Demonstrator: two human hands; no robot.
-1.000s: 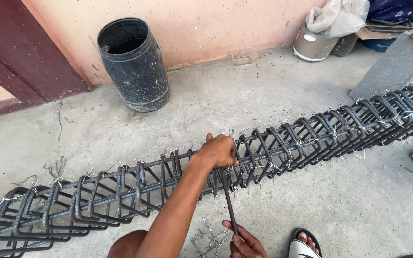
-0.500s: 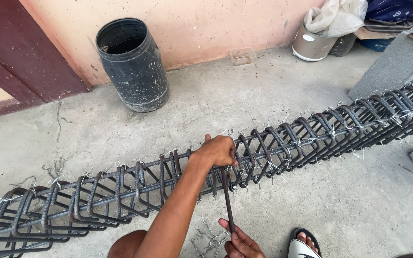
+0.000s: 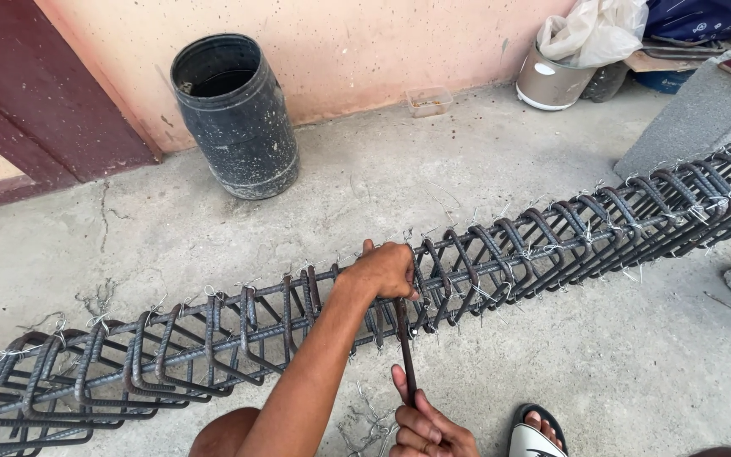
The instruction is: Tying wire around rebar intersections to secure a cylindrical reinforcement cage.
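Head view: left hand (image 3: pixel 387 269) still clamps the rebar cage (image 3: pixel 501 254), while right-hand fingers (image 3: pixel 412 415) have slid higher, gripping the tying hook (image 3: pixel 403 347).

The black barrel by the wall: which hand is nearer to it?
The left. The left hand grips the top of the rebar cage, on the side toward the black barrel. The right hand holds the metal rod lower, farther from it.

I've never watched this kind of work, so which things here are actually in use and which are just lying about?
In use:
- rebar cage, gripped on top by the left hand
- thin metal rod, held by the right hand

Lying about:
- black barrel
- small clear tub
- white plastic bag
- grey block
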